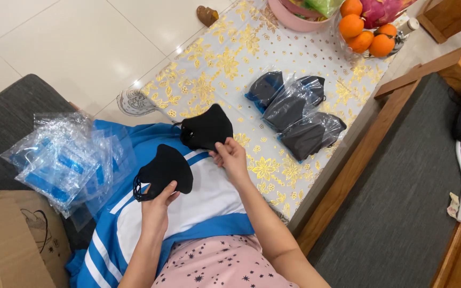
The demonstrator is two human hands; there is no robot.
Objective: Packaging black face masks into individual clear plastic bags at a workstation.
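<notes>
Table (pixel 214 58) with gold-flowered cloth; three bagged black masks (pixel 294 112) lie near its far edge. Stack of clear plastic bags (pixel 62 160) on the sofa, beside the left arm. Black face mask (pixel 207 128), at the table's near edge, pinched by the right hand (pixel 230 157). Second black face mask (pixel 164 170), over the lap, clamped by the left hand (pixel 158 205). Handling note: grip edges only, keep each mask flat, ear loops untangled.
</notes>
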